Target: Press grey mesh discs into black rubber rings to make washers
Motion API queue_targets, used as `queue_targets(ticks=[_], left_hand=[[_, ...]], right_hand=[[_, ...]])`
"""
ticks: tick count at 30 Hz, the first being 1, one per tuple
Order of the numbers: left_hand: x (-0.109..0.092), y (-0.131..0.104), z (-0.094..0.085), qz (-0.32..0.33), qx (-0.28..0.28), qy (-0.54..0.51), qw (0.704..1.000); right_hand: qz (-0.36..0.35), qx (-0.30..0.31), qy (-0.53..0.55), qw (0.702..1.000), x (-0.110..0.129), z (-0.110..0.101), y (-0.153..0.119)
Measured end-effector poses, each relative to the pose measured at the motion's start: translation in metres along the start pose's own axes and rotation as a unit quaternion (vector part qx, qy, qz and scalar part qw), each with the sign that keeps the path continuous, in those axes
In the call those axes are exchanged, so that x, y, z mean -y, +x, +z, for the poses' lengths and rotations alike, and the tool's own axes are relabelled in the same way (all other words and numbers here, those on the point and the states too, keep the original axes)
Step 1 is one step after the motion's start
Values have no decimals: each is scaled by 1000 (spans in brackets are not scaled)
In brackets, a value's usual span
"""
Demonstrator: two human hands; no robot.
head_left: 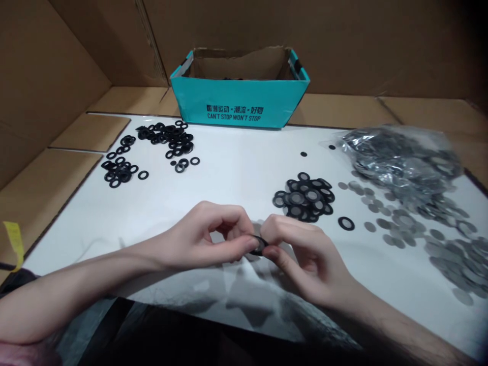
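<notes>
Between both hands, just above the white table surface, is a black ring point(259, 247) with a grey disc inside it. My left hand point(213, 236) pinches its left edge between thumb and fingers. On the opposite edge, my right hand point(305, 254) grips with thumb and forefinger. The fingertips hide part of the ring. Right of centre lies a pile of black rings with grey discs in them point(305, 198), and one more such ring point(346, 223) lies apart, beyond my right hand. Loose grey discs point(404, 223) are scattered farther right.
A turquoise cardboard box point(240, 101) stands at the back, dark contents just showing. Black rings point(168, 137) lie in heaps at the far left. A clear plastic bag point(400, 152) full of grey discs rests at the back right. Cardboard walls point(324, 46) enclose the white table point(236, 168).
</notes>
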State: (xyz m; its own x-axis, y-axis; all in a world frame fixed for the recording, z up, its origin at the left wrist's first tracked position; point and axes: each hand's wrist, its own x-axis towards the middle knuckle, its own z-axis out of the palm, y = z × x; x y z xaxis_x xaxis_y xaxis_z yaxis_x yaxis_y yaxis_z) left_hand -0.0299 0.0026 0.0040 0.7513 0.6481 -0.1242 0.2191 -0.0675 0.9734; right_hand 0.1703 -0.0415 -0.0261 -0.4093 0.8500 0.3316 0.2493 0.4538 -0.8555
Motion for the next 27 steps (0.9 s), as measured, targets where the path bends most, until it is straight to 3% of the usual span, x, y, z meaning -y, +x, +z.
queue_targets(ticks=[6, 13, 18, 20, 27], left_hand=[[0, -1, -1, 0, 4, 41, 999], [-2, 0, -7, 53, 36, 101, 993], [-2, 1, 1, -26, -23, -60, 998], [-2, 2, 3, -54, -35, -110, 992], [-3, 1, 4, -72, -3, -73, 995]], right_hand=[[6, -2, 1, 1000, 0, 1, 0], [15, 1, -10, 1000, 1, 3, 1], [20, -64, -10, 998, -1, 8, -1], [21, -61, -9, 998, -1, 8, -1], [-24, -9, -47, 999, 1, 2, 4]])
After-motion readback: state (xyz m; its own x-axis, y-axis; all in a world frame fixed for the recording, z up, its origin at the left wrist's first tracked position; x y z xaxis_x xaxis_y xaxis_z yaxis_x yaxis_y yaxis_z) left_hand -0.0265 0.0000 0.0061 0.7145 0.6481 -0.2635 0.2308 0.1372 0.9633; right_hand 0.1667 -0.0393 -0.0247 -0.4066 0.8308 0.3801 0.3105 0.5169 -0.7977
